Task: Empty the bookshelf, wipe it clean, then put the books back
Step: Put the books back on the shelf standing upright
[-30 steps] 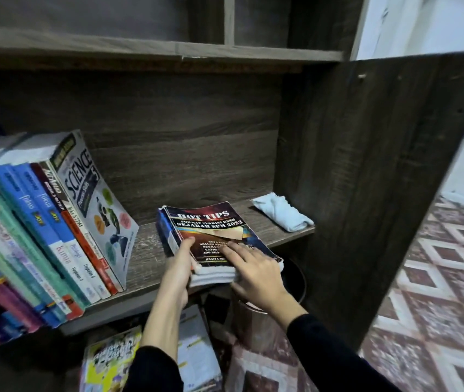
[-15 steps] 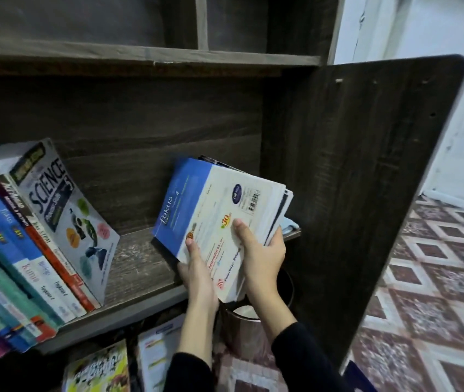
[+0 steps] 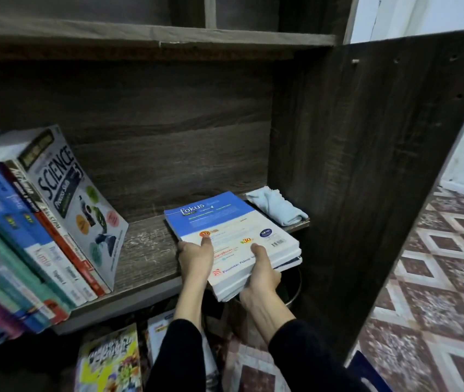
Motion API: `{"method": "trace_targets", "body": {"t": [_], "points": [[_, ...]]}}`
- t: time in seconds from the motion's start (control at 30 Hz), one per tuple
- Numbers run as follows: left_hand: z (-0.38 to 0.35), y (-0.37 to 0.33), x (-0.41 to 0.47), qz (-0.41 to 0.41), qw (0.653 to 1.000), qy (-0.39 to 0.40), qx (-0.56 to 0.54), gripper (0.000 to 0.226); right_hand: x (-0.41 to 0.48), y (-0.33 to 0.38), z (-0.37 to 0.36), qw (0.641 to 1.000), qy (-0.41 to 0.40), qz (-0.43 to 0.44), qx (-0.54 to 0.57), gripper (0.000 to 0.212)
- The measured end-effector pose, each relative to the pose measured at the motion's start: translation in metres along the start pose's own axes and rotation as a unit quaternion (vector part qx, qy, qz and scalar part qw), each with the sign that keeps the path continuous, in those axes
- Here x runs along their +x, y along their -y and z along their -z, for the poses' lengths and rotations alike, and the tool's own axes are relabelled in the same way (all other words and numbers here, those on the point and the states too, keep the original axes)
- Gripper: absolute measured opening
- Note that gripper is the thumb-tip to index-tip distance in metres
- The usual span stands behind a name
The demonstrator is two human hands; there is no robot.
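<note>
We hold a small stack of paperbacks topped by a blue-and-white "Fokus" cover (image 3: 233,236) over the near right end of the dark wooden shelf board (image 3: 145,250). Our left hand (image 3: 194,257) grips its left edge and our right hand (image 3: 262,278) its near corner, thumbs on top. A folded pale-blue cloth (image 3: 277,209) lies just beyond, and a leaning grey "Science" textbook (image 3: 75,199) stands well left.

Books (image 3: 233,230) (blue-topped) overhanging shelf (image 3: 145,250) edge.
</note>
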State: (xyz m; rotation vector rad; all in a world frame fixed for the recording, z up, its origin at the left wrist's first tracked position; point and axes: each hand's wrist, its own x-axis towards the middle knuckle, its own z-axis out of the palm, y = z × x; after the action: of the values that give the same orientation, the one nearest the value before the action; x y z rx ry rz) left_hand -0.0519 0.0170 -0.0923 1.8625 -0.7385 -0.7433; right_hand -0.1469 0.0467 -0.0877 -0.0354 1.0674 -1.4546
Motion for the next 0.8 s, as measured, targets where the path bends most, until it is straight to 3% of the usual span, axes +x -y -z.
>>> {"method": "trace_targets", "body": {"t": [0.1, 0.23, 0.37, 0.57, 0.8], "points": [[0.003, 0.003, 0.004, -0.006, 0.997, -0.017, 0.07, 0.058, -0.004, -0.003, 0.0, 1.0, 0.003, -0.019, 0.001, 0.042], [0.0, 0.009, 0.019, -0.025, 0.997, 0.028, 0.065, 0.054, -0.004, -0.005, 0.001, 1.0, 0.008, -0.022, -0.001, 0.039], [-0.013, 0.014, 0.026, -0.04, 0.998, 0.056, 0.009, 0.05, 0.001, -0.003, 0.001, 1.0, 0.006, -0.022, 0.01, 0.038], [-0.022, 0.006, 0.011, -0.048, 0.983, 0.068, -0.164, 0.047, 0.01, 0.005, -0.002, 1.0, 0.003, -0.011, 0.011, 0.039], [-0.031, 0.009, 0.009, -0.069, 0.983, 0.069, -0.158, 0.056, 0.024, 0.007, -0.001, 0.999, -0.023, -0.02, -0.023, 0.043]]}}
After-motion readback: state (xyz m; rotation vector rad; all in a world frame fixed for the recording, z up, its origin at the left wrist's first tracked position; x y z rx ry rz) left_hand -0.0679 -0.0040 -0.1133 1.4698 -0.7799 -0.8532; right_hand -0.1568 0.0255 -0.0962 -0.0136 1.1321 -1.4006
